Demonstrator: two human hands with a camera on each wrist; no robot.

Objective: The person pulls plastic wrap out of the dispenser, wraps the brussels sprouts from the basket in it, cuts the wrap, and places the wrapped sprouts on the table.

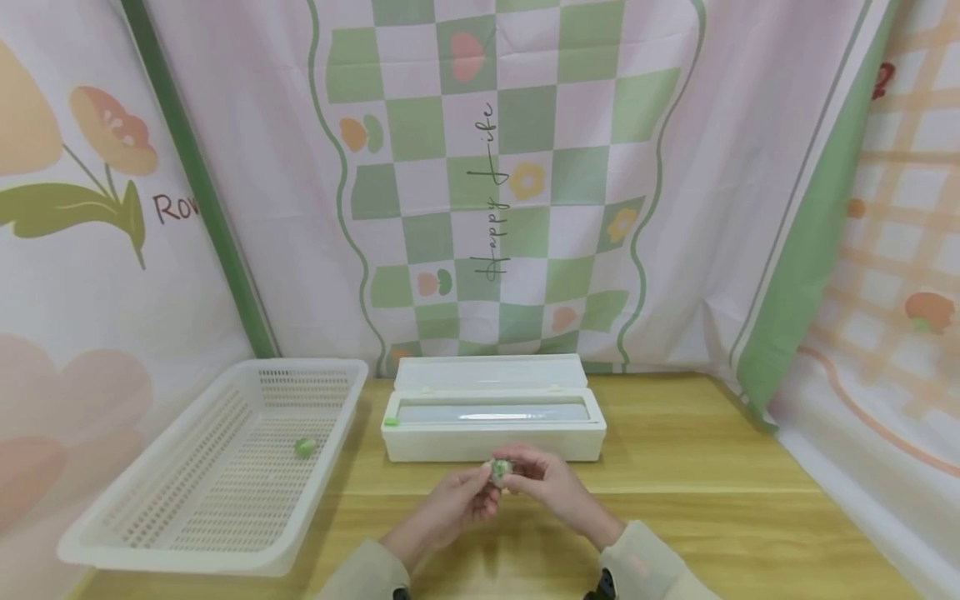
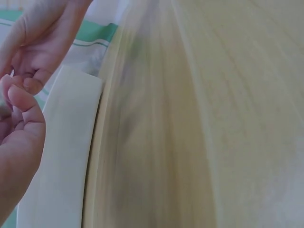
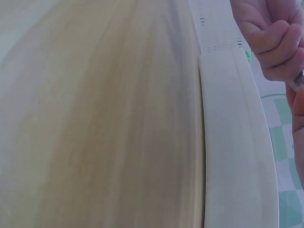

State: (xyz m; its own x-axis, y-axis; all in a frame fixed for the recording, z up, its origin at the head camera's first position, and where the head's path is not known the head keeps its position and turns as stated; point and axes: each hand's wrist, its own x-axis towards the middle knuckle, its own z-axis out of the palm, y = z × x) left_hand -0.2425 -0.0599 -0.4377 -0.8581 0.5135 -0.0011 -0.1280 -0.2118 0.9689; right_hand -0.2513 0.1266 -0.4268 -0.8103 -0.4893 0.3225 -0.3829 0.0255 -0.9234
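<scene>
Between my two hands, in front of the white box, is a small round green-and-white bundle [image 1: 500,472] with a shiny, clear film look. My left hand [image 1: 461,504] pinches it from the left with thumb and fingers. From the other side, my right hand [image 1: 551,483] holds it with bent fingers. A sliver of the shiny bundle [image 3: 299,81] shows at the edge of the right wrist view. In the left wrist view it is mostly hidden by the fingers. Behind the hands stands the white cling film dispenser [image 1: 495,445], lid raised, film roll visible inside.
To the left lies a white perforated basket [image 1: 288,546] with one small green round vegetable [image 1: 305,447] inside. A green slider [image 1: 392,422] sits at the dispenser's left end. Both stand on a wood-grain table [image 1: 675,467], with printed curtains [image 1: 495,183] behind and at the sides.
</scene>
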